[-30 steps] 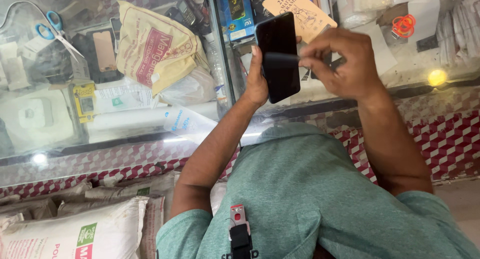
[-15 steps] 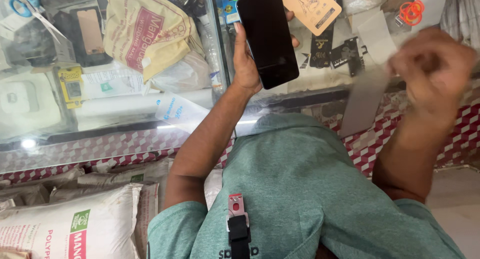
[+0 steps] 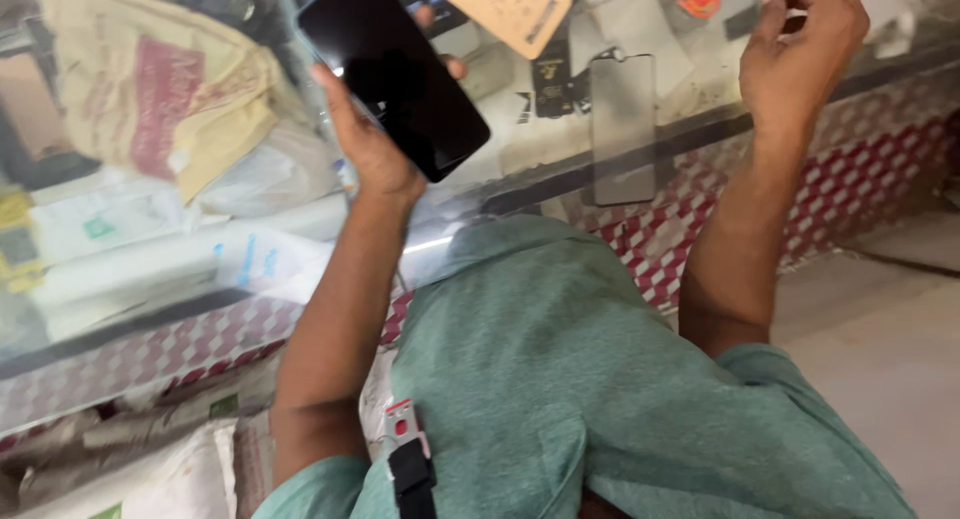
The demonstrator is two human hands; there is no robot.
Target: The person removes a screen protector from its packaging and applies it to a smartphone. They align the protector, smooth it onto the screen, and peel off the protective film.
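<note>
Above glass counter (image 3: 700,129): left hand (image 3: 375,144) grasping black smartphone (image 3: 395,69); right hand (image 3: 800,49) right of phone, grip unclear.

Both arms raised; left hand (image 3: 365,144) fingers wrapped in a grip, right hand (image 3: 800,44) loosely curled, apart.

Black phone (image 3: 395,74), screen dark, tilted, in left hand (image 3: 375,149) above glass counter; clear film hanging just beside.

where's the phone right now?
Head view, upper left of centre: the phone is in the left hand, raised over the glass counter, beside a tan card.
</note>
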